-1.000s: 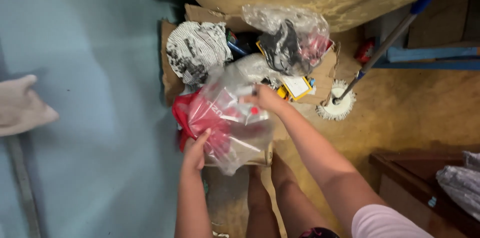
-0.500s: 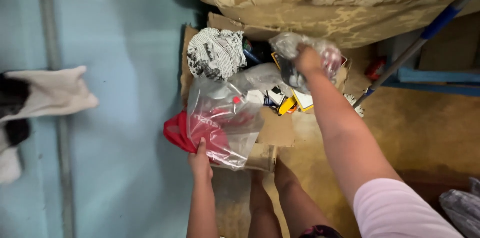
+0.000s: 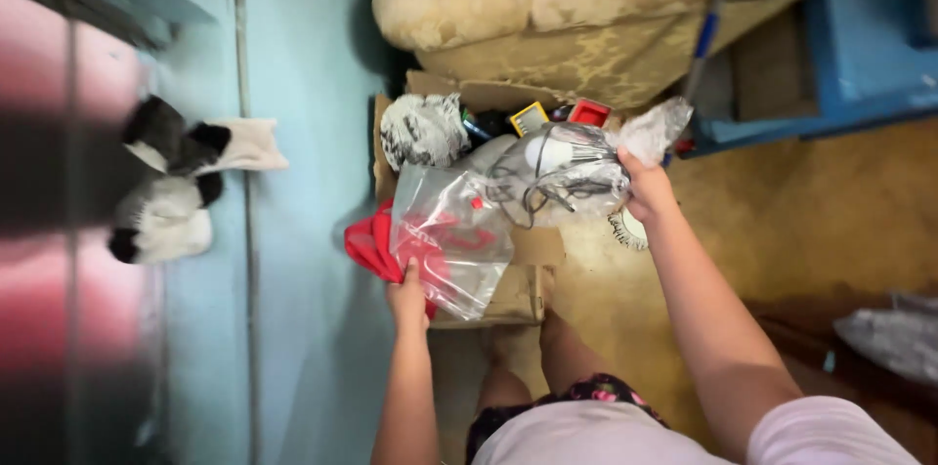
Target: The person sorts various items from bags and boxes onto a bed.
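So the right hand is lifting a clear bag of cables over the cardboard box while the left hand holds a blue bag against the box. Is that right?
Not quite: the bag at the left hand is red, not blue, held with a clear plastic bag over it. The rest stands: the right hand grips the clear bag of cables above the cardboard box. The head view shows it.

Beside the brown cardboard box (image 3: 532, 260), a clear plastic bag (image 3: 451, 245) shows red inside, with a red cloth (image 3: 366, 245) just left of it. Above the box a second clear bag (image 3: 572, 167) holds dark cords and something white, near a black-and-white patterned cloth (image 3: 422, 130). Behind the box stands a tan armchair (image 3: 586, 16) with a mottled pattern; the wall (image 3: 303, 231) left is pale blue.
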